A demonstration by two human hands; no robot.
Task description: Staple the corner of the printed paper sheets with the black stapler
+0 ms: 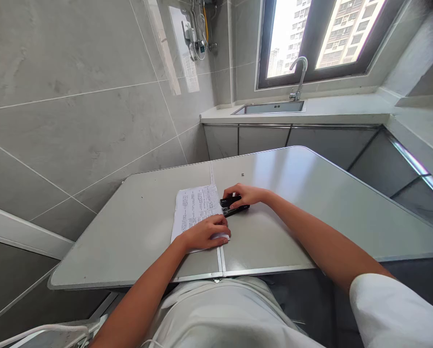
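A black stapler [240, 210] lies at the right edge of a stack of handwritten paper sheets [194, 205], its jaw end at the paper. My right hand [246, 194] grips the stapler from above, with the fingers curled over its top arm. At the near right corner of the sheets, my left hand [211, 231] is closed on the paper, a white corner showing between thumb and fingers. Whether the paper's edge sits inside the stapler's jaws I cannot tell.
The pale folding table [136, 241] has a seam down its middle. A small dark speck, perhaps staples [243, 174], lies beyond the stapler. Behind are a counter with a sink [270, 107], a faucet [301, 77] and a window. A tiled wall [74, 116] stands left.
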